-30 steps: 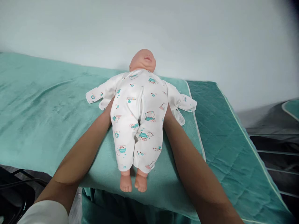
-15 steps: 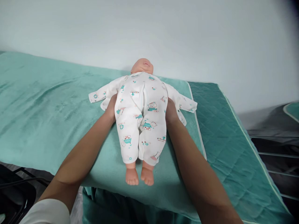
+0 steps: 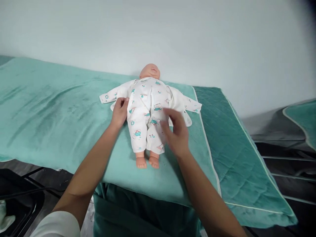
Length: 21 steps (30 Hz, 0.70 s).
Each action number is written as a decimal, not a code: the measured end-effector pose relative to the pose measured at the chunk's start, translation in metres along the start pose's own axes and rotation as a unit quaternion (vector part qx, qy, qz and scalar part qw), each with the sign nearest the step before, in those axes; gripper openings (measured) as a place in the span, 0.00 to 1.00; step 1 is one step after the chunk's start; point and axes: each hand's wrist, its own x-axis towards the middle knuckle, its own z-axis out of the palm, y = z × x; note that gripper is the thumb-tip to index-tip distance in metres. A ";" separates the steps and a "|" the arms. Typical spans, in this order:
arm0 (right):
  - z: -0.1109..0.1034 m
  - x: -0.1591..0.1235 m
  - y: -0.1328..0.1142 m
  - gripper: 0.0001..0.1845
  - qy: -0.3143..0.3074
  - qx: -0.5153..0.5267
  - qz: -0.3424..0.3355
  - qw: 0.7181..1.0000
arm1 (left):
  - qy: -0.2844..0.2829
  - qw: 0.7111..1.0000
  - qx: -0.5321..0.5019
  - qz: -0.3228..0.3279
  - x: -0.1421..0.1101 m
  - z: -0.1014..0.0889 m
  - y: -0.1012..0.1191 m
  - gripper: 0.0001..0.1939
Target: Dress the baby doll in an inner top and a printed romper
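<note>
A baby doll point(image 3: 150, 71) lies on its back, head toward the wall, arms spread and bare feet point(image 3: 141, 162) toward me. It wears a white printed jacket point(image 3: 124, 89) and matching printed trousers point(image 3: 138, 123) reaching high up its front. My left hand point(image 3: 120, 112) is at the doll's left-of-view side, fingers curled and thumb pinching at the trousers' edge. Above the leg on the other side hovers my right hand point(image 3: 177, 133), empty, thumb and fingers apart and somewhat blurred. It partly hides the trousers and the jacket's lower flap point(image 3: 187, 119).
Green plush cloth point(image 3: 61, 118) covers the bed under the doll. A darker quilted green pad point(image 3: 229, 141) lies at the right, with metal bars point(image 3: 283, 158) beyond it. The wall point(image 3: 158, 33) rises behind. A black tub point(image 3: 29, 210) stands at lower left.
Both hands were tucked under the doll's sides. My right hand has come out and lifted above the leg; my left hand now pinches at the side. The doll appears farther from me.
</note>
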 end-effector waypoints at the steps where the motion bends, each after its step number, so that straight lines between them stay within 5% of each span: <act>1: -0.002 -0.015 -0.017 0.16 -0.064 -0.039 -0.025 0.997 | -0.009 1.000 0.005 -0.005 -0.001 -0.002 -0.001 0.12; 4: -0.003 -0.047 -0.053 0.14 -0.210 -0.174 -0.068 0.960 | -0.043 0.999 0.008 -0.014 -0.001 -0.004 -0.003 0.12; 11: 0.014 -0.052 -0.069 0.08 -0.241 -0.365 -0.112 0.892 | -0.064 0.998 0.002 -0.024 0.004 -0.005 -0.005 0.12; 15: 0.019 -0.049 -0.071 0.09 -0.224 -0.359 -0.138 0.895 | -0.060 0.998 0.002 -0.015 0.006 -0.006 -0.006 0.11; 21: 0.012 -0.053 -0.093 0.07 -0.276 -0.212 -0.155 0.925 | -0.006 1.000 0.026 0.002 0.009 -0.005 -0.013 0.12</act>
